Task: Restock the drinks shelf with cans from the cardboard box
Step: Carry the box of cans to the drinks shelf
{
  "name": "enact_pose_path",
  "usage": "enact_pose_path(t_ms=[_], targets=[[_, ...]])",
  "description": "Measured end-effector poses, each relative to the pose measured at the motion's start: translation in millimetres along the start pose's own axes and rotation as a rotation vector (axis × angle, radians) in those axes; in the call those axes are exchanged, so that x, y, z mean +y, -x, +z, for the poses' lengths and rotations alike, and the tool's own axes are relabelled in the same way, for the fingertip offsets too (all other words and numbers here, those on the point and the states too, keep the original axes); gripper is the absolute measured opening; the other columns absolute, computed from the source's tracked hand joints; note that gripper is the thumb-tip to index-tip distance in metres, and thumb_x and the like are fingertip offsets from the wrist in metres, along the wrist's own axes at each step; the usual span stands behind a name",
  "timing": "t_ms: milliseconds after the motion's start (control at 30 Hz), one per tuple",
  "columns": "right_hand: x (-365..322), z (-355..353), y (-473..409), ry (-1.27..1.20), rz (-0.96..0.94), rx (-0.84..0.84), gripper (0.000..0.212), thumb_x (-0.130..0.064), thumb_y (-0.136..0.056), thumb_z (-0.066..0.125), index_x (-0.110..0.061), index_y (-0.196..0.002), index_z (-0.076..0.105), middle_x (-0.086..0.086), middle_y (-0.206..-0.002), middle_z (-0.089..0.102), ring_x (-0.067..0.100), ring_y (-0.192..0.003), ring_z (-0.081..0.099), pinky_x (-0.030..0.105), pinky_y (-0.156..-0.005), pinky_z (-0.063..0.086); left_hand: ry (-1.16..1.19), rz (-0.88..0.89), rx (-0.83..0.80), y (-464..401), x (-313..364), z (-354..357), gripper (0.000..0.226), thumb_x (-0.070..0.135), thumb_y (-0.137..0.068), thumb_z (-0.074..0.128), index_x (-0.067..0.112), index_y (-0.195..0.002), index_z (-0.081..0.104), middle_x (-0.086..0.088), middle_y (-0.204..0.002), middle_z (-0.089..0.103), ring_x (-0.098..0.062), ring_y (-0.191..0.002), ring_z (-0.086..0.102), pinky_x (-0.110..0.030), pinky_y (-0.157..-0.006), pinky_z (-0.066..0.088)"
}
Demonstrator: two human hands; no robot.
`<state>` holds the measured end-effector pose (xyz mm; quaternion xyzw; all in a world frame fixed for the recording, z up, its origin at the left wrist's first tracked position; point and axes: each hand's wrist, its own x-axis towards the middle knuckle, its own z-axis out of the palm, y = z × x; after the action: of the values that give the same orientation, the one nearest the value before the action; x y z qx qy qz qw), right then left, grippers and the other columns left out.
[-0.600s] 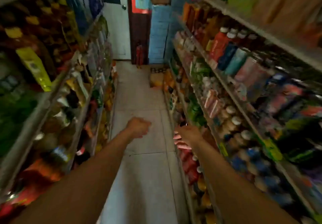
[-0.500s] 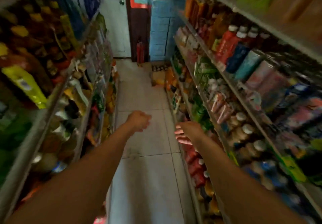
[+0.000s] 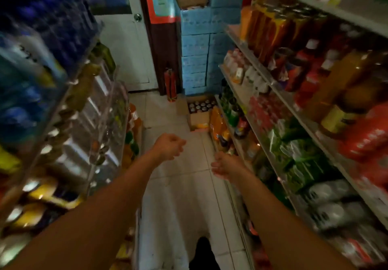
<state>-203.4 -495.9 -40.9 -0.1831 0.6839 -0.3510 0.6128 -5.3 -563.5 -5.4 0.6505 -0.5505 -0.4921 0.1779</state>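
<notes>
An open cardboard box (image 3: 198, 119) stands on the aisle floor at the far end, against the right-hand shelving, with several dark cans (image 3: 201, 106) showing inside. My left hand (image 3: 169, 146) is stretched out over the floor, fingers curled in a loose fist, holding nothing. My right hand (image 3: 225, 166) reaches forward beside the lowest right shelf, fingers apart and empty. Both hands are well short of the box. The right shelves (image 3: 264, 81) carry bottles, cans and packets of drinks.
Narrow tiled aisle (image 3: 180, 196) between two tall shelf units; the left shelves (image 3: 63, 110) hold jars and packets. A stack of blue cartons (image 3: 196, 45), a red extinguisher (image 3: 170, 85) and a white door (image 3: 128, 45) close the far end. Orange packs (image 3: 218, 122) sit beside the box.
The view has advanced down the aisle; the cardboard box and blue cartons appear closer. Both arms stay extended forward, the left hand still curled, the right still open.
</notes>
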Motion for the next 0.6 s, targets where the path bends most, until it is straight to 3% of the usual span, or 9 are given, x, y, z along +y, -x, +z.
enact_pose_path(t_ms=[133, 267, 367, 500, 600], targets=[[-71.3, 35.7, -90.3, -0.041, 0.070, -0.017, 0.028, -0.028, -0.096, 0.055, -0.008, -0.115, 0.059, 0.013, -0.111, 0.064, 0.029, -0.102, 0.064, 0.035, -0.081, 0.055, -0.096, -0.042, -0.061, -104.3, 15.6, -37.4, 0.022, 0.033, -0.093, 0.061, 0.012, -0.091, 0.066, -0.011, -0.092, 0.069, -0.023, -0.081, 0.062, -0.034, -0.073, 0.050], [-147.5, 73.4, -172.1, -0.114, 0.121, -0.023, 0.018, -0.029, -0.096, 0.055, -0.012, -0.102, 0.059, 0.013, -0.111, 0.061, 0.023, -0.090, 0.062, 0.031, -0.070, 0.052, -0.124, -0.022, -0.047, -202.2, 44.6, -81.2, 0.017, 0.034, -0.089, 0.065, 0.019, -0.083, 0.068, -0.011, -0.085, 0.071, -0.025, -0.078, 0.064, -0.041, -0.078, 0.056], [-195.4, 103.7, -258.9, -0.199, 0.166, 0.007, 0.031, -0.029, -0.097, 0.056, -0.007, -0.117, 0.054, 0.014, -0.110, 0.057, 0.026, -0.099, 0.059, 0.035, -0.083, 0.050, -0.127, 0.003, -0.021, -315.3, 60.4, -112.8, 0.017, 0.032, -0.088, 0.067, 0.016, -0.091, 0.068, -0.011, -0.086, 0.070, -0.034, -0.092, 0.068, -0.042, -0.084, 0.055], [-234.7, 132.8, -361.0, -0.360, 0.266, 0.074, 0.037, -0.023, -0.093, 0.060, -0.007, -0.126, 0.053, 0.011, -0.090, 0.055, 0.022, -0.077, 0.055, 0.032, -0.071, 0.048, -0.150, -0.026, -0.079, -461.3, 69.5, -132.0, 0.031, 0.038, -0.088, 0.067, 0.013, -0.108, 0.068, -0.014, -0.106, 0.069, -0.031, -0.100, 0.066, -0.045, -0.090, 0.055], [-260.3, 147.8, -424.0, -0.490, 0.332, 0.133, 0.043, -0.023, -0.093, 0.061, -0.006, -0.130, 0.051, 0.015, -0.103, 0.057, 0.026, -0.091, 0.057, 0.036, -0.082, 0.050, -0.233, -0.023, -0.198, -550.9, 84.8, -137.6, 0.027, 0.036, -0.091, 0.064, 0.015, -0.108, 0.066, -0.014, -0.109, 0.068, -0.030, -0.102, 0.065, -0.043, -0.092, 0.054]])
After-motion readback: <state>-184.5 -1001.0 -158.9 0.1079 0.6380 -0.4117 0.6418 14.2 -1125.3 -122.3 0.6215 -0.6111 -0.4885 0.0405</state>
